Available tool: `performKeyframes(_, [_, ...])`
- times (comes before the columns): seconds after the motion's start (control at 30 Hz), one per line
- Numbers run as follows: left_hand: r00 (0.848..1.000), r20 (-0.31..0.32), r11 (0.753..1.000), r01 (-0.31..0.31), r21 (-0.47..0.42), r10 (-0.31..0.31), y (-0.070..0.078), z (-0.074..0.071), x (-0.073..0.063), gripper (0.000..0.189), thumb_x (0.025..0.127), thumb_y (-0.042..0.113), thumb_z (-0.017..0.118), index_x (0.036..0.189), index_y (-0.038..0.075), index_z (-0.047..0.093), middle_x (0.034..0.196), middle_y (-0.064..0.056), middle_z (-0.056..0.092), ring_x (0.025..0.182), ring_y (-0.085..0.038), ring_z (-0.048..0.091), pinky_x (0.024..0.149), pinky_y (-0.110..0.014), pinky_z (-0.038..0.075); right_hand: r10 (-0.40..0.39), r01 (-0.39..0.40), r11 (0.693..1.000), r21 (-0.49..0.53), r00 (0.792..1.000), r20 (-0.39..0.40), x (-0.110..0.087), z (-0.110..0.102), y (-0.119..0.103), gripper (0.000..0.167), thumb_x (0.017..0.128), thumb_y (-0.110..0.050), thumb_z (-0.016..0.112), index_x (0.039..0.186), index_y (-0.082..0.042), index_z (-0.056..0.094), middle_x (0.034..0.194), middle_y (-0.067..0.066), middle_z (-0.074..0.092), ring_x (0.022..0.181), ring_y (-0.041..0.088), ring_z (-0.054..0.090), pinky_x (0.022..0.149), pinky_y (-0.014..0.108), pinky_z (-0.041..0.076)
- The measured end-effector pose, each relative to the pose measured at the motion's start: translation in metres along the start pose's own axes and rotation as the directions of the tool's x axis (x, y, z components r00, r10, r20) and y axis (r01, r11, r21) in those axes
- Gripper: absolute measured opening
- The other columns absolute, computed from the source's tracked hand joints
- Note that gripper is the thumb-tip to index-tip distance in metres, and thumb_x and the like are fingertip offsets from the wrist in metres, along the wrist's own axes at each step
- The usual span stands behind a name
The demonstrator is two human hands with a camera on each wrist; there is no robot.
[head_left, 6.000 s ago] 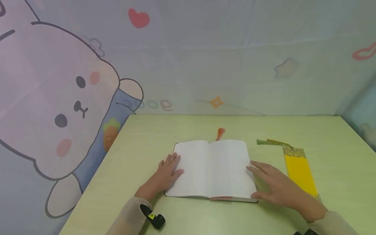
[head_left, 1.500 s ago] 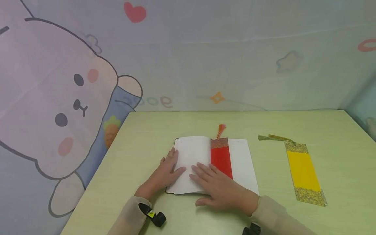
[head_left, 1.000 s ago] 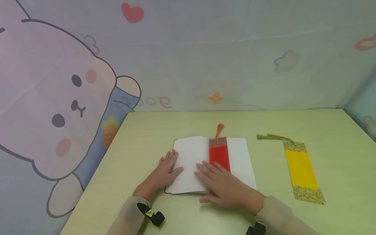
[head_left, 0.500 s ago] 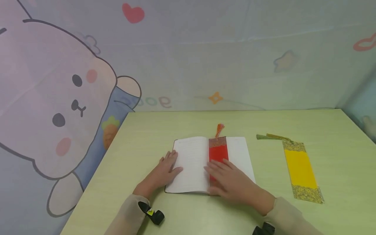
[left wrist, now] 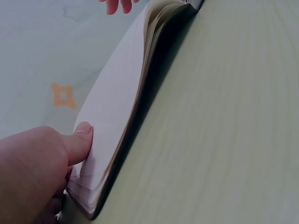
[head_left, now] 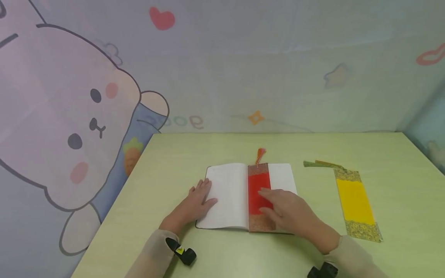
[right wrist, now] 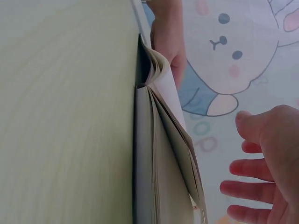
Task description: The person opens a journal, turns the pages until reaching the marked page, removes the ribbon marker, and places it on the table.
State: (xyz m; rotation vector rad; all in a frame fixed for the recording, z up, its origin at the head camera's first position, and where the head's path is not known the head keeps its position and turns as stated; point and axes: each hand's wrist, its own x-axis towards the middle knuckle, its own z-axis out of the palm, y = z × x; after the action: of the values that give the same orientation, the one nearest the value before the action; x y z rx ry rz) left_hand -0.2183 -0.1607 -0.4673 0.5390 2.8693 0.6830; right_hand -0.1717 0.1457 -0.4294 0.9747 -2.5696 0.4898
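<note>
An open lined notebook (head_left: 226,197) lies on the table. Along its centre fold, on the right-hand page, is a red bookmark (head_left: 258,193) with brown patterned ends and an orange tassel (head_left: 260,155) sticking out past the top edge. My left hand (head_left: 192,204) rests on the outer edge of the left page, its thumb (left wrist: 81,142) lying on the paper. Over the bookmark and right page is my right hand (head_left: 290,212), fingers extended and holding nothing. In the right wrist view these fingers (right wrist: 247,189) are apart from the notebook, whose right-hand pages stand slightly lifted.
A yellow bookmark (head_left: 356,202) with patterned ends and a green tassel (head_left: 321,164) lies to the right of the notebook. The pale green table (head_left: 222,255) meets a cartoon-printed backdrop (head_left: 222,77) at the rear.
Six seconds ago a blank page covered the red bookmark; that page now lies turned to the left. Over the last second my right hand has moved right, off the fold. The left hand stays put.
</note>
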Motion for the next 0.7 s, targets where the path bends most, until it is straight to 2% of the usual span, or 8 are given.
performKeyframes(0.13, [1.0, -0.009, 1.0, -0.001, 0.006, 0.001, 0.0, 0.001, -0.001, 0.068, 0.096, 0.042, 0.045, 0.148, 0.004, 0.02, 0.153, -0.012, 0.015, 0.141, -0.027, 0.007, 0.112, -0.045, 0.007, 0.11, -0.097, 0.986, 0.134, 0.989, -0.095, 0.0, -0.004, 0.002, 0.041, 0.081, -0.019, 0.072, 0.118, -0.003, 0.062, 0.115, 0.01, 0.064, 0.098, 0.024, 0.063, 0.077, 0.038, 0.053])
performKeyframes(0.2, [1.0, -0.013, 1.0, 0.0, 0.007, 0.0, 0.0, 0.002, -0.001, 0.068, 0.096, 0.041, 0.045, 0.148, 0.004, 0.02, 0.153, -0.012, 0.015, 0.141, -0.027, 0.007, 0.112, -0.045, 0.007, 0.224, -0.198, 0.951, 0.238, 0.971, -0.087, 0.0, -0.007, 0.001, 0.039, 0.084, -0.019, 0.069, 0.119, -0.004, 0.061, 0.112, 0.009, 0.066, 0.093, 0.023, 0.065, 0.074, 0.037, 0.054])
performKeyframes(0.27, [1.0, -0.012, 1.0, -0.004, 0.007, 0.004, 0.002, 0.006, 0.001, 0.068, 0.096, 0.041, 0.045, 0.148, 0.004, 0.02, 0.153, -0.012, 0.015, 0.141, -0.027, 0.007, 0.112, -0.046, 0.006, 0.335, -0.298, 0.893, 0.338, 0.941, -0.055, -0.001, -0.013, 0.003, 0.036, 0.087, -0.019, 0.067, 0.119, -0.004, 0.061, 0.107, 0.009, 0.067, 0.087, 0.023, 0.066, 0.072, 0.036, 0.055])
performKeyframes(0.33, [1.0, -0.008, 1.0, -0.017, 0.004, 0.017, 0.004, 0.009, 0.002, 0.069, 0.096, 0.041, 0.044, 0.148, 0.003, 0.019, 0.153, -0.012, 0.015, 0.141, -0.028, 0.006, 0.112, -0.047, 0.006, 0.438, -0.402, 0.817, 0.413, 0.899, 0.008, -0.002, -0.018, 0.004, 0.034, 0.089, -0.022, 0.064, 0.117, -0.005, 0.061, 0.105, 0.009, 0.067, 0.084, 0.022, 0.066, 0.07, 0.033, 0.055])
performKeyframes(0.43, [1.0, -0.002, 0.999, -0.025, 0.027, 0.025, 0.002, 0.012, 0.003, 0.069, 0.097, 0.042, 0.043, 0.148, 0.002, 0.018, 0.153, -0.013, 0.014, 0.141, -0.028, 0.006, 0.111, -0.048, 0.006, 0.54, -0.528, 0.662, 0.532, 0.828, 0.149, -0.002, -0.024, 0.007, 0.036, 0.09, -0.026, 0.062, 0.119, -0.003, 0.06, 0.108, 0.013, 0.065, 0.084, 0.024, 0.066, 0.07, 0.032, 0.055])
performKeyframes(0.57, [0.999, -0.035, 0.998, -0.026, 0.052, 0.028, -0.001, 0.011, 0.001, 0.068, 0.097, 0.038, 0.045, 0.147, 0.0, 0.019, 0.153, -0.014, 0.015, 0.141, -0.029, 0.007, 0.111, -0.05, 0.007, 0.606, -0.633, 0.439, 0.637, 0.732, 0.31, 0.002, -0.028, 0.011, 0.044, 0.091, -0.03, 0.06, 0.122, 0.001, 0.055, 0.107, 0.018, 0.064, 0.08, 0.025, 0.067, 0.069, 0.033, 0.055])
performKeyframes(0.7, [0.998, -0.051, 0.998, -0.045, 0.048, 0.047, -0.003, 0.012, -0.001, 0.067, 0.097, 0.037, 0.045, 0.147, -0.001, 0.019, 0.153, -0.015, 0.015, 0.141, -0.03, 0.006, 0.11, -0.051, 0.006, 0.645, -0.696, 0.283, 0.66, 0.647, 0.406, 0.002, -0.031, 0.014, 0.047, 0.092, -0.031, 0.059, 0.123, 0.004, 0.051, 0.103, 0.018, 0.065, 0.078, 0.026, 0.067, 0.069, 0.035, 0.055])
